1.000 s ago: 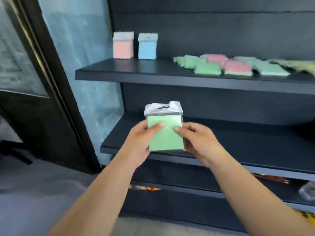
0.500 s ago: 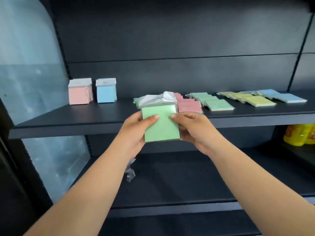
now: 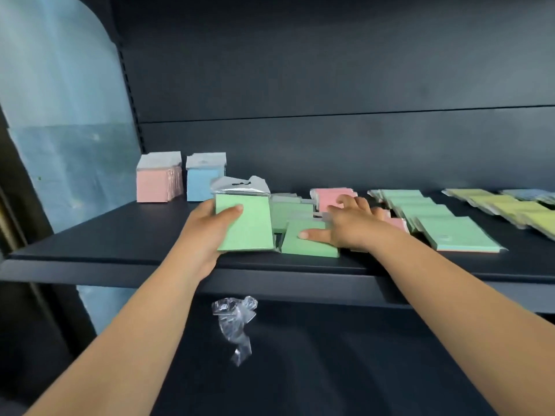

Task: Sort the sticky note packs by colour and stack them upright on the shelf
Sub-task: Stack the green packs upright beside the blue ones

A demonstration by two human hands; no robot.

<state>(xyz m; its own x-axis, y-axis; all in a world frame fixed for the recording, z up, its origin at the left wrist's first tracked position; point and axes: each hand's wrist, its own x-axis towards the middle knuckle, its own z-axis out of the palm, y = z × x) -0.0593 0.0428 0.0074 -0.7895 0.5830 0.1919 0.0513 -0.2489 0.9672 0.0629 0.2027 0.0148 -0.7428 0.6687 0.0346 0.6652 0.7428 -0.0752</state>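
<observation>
My left hand (image 3: 204, 232) grips an upright bundle of green sticky note packs (image 3: 249, 226) at the front of the dark shelf (image 3: 120, 235). My right hand (image 3: 351, 226) lies spread over flat packs, thumb on a green pack (image 3: 303, 247), fingers reaching a pink pack (image 3: 330, 197). Upright at the back left stand a pink stack (image 3: 156, 180) and a blue stack (image 3: 202, 181). More green packs (image 3: 447, 232) lie flat to the right.
Yellow packs (image 3: 507, 207) and blue packs (image 3: 531, 195) lie flat at the far right of the shelf. A crumpled clear plastic wrapper (image 3: 235, 322) sits on the lower shelf (image 3: 330, 370). A pale blue wall panel (image 3: 60, 130) bounds the left side.
The green bundle rose from the lower shelf level to the upper shelf. My right hand let go of it and moved right onto the flat packs. The view came closer.
</observation>
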